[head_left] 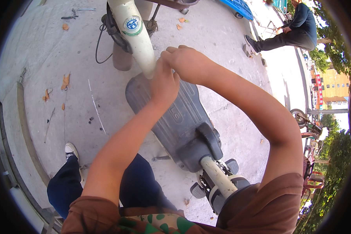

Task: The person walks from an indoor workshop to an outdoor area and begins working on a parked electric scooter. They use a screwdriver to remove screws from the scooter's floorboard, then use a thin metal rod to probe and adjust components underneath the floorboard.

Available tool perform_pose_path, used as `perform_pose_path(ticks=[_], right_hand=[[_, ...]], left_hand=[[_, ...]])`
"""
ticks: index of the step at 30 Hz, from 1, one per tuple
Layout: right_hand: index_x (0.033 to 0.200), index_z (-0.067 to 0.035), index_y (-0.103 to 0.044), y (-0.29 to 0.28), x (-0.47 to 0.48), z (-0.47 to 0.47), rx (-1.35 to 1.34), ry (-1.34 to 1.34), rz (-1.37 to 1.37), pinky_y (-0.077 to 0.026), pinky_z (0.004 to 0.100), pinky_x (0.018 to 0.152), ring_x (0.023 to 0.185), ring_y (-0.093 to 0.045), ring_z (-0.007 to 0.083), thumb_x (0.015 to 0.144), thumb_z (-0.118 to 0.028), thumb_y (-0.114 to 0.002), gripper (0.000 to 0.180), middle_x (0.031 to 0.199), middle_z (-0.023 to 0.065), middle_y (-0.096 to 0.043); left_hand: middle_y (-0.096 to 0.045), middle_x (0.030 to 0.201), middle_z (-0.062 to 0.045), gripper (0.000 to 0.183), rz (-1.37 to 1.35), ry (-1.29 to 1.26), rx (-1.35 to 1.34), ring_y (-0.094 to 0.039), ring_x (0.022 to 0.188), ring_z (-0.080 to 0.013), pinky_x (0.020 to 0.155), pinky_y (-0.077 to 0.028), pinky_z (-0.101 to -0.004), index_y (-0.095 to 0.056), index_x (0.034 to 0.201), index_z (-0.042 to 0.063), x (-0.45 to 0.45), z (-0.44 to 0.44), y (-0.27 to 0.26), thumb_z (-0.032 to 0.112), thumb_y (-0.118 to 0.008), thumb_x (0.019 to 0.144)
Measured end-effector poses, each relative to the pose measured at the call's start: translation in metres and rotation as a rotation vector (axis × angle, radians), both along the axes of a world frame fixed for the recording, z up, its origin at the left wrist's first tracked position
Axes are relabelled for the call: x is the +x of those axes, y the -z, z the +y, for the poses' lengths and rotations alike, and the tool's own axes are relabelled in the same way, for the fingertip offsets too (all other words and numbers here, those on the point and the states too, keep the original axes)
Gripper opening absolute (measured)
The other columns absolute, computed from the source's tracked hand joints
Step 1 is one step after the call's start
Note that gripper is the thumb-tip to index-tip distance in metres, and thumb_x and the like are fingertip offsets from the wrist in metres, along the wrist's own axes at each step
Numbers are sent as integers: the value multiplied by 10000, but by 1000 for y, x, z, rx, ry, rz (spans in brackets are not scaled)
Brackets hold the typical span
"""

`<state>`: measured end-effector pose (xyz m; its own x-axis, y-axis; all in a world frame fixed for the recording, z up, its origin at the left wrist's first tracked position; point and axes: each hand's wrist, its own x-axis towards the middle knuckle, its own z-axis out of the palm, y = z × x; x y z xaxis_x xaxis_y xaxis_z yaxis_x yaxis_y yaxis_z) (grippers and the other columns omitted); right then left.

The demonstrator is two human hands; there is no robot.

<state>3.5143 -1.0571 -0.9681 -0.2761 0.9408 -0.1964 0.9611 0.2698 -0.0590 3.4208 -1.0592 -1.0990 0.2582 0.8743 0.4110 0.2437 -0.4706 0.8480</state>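
An electric bicycle stands before me, its white head tube (pixel 139 38) bearing a round emblem and its ribbed grey plastic footboard (pixel 175 117) running down below. My left hand (pixel 165 80) and my right hand (pixel 185 63) meet just beside the lower end of that tube, above the footboard's front. Fingers of both hands are bent close together and overlap. Whatever may lie between them is hidden. A black cable (pixel 99 46) loops out from the left side of the tube. Behind the footboard are the cream seat tube (pixel 219 177) and a pedal (pixel 198 190).
Pliers (pixel 70 15) and a wrench (pixel 86 9) lie on the concrete at upper left. A thin white strip (pixel 96 106) and dry leaves (pixel 65 82) lie left. A blue cart (pixel 237 7) stands at upper right, near a seated person (pixel 298 26). A concrete ledge (pixel 32 137) edges the left.
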Motion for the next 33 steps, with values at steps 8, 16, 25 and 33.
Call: perform_pose_path(ticks=[8, 16, 25, 33], right_hand=[[1068, 4, -544, -5, -1, 3, -54, 238, -15, -555, 445, 783, 1016, -651, 388, 856, -148, -685, 297, 1052, 171, -640], [1071, 2, -536, 3, 13, 1, 134, -81, -8, -570, 432, 720, 850, -698, 350, 808, -201, -749, 395, 950, 159, -696], [974, 4, -578, -18, -1, 13, -58, 265, -149, -569, 421, 675, 802, -707, 348, 839, -245, -715, 315, 869, 150, -702], [921, -40, -589, -1, 10, 18, 97, 8, 71, -550, 414, 657, 842, -697, 330, 814, -162, -689, 190, 931, 124, -677]], left_hand=[[-671, 1032, -94, 314, 77, 70, -84, -682, 866, -289, 756, -537, -394, -569, 1226, 91, -10, 13, 16, 85, -650, 922], [-675, 1036, -61, 257, -49, 172, -306, -697, 883, -222, 782, -532, -379, -604, 1202, 131, -9, 10, 0, 115, -630, 947], [-601, 1115, -52, 351, 16, 119, -191, -685, 685, -170, 678, -523, -317, -534, 1248, 59, 5, 13, 25, 19, -641, 916], [-637, 1026, -64, 294, -243, 263, -266, -663, 682, -159, 643, -514, -322, -535, 1235, 73, -1, 16, 30, 57, -610, 951]])
